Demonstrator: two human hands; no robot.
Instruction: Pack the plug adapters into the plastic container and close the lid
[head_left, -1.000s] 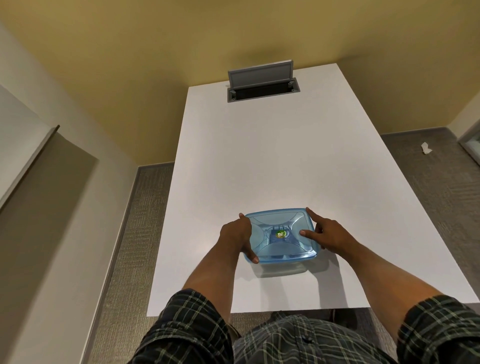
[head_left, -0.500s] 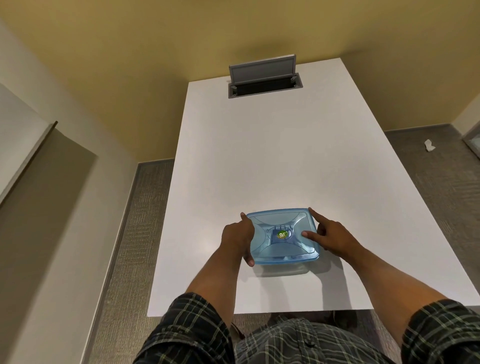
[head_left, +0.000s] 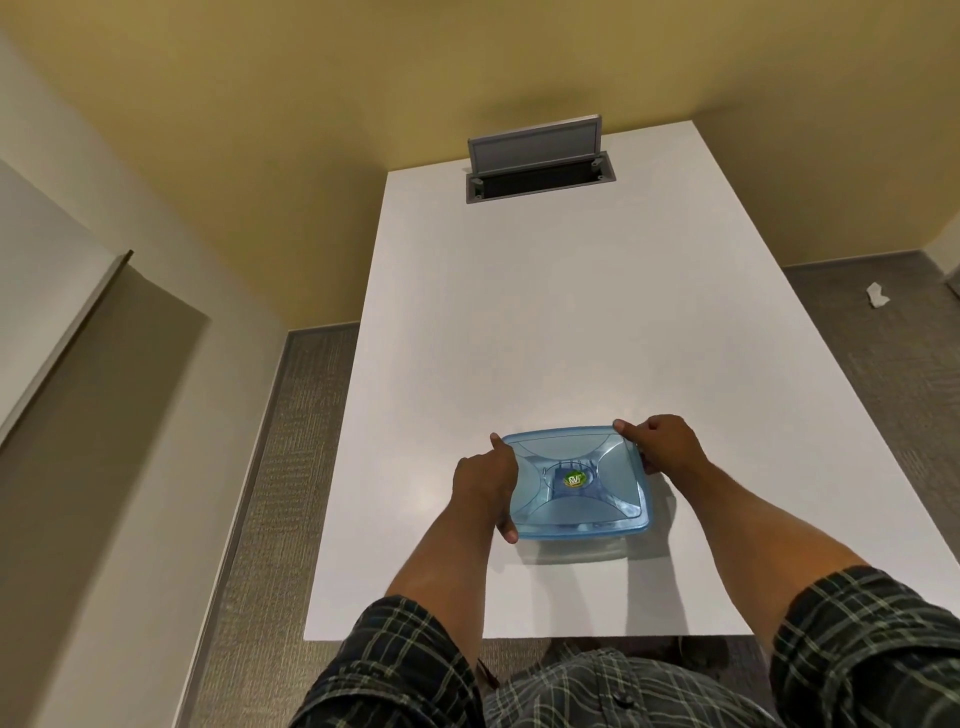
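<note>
A: With fingers curled around both side edges, what do the hands hold?
B: The left hand (head_left: 484, 480) and right hand (head_left: 662, 448) clasp the blue lid (head_left: 574, 480) of the plastic container (head_left: 582, 535), near the table's (head_left: 545, 322) near edge.
A: Current step?
B: Likely lid closure. No adapters are visible; the contents cannot be confirmed.
A: Next move?
B: Press each rim down evenly until seated.

Both hands, left hand (head_left: 483, 480) and right hand (head_left: 662, 447), clasp the lidded blue container (head_left: 576, 483) on the white table (head_left: 545, 312).
</note>
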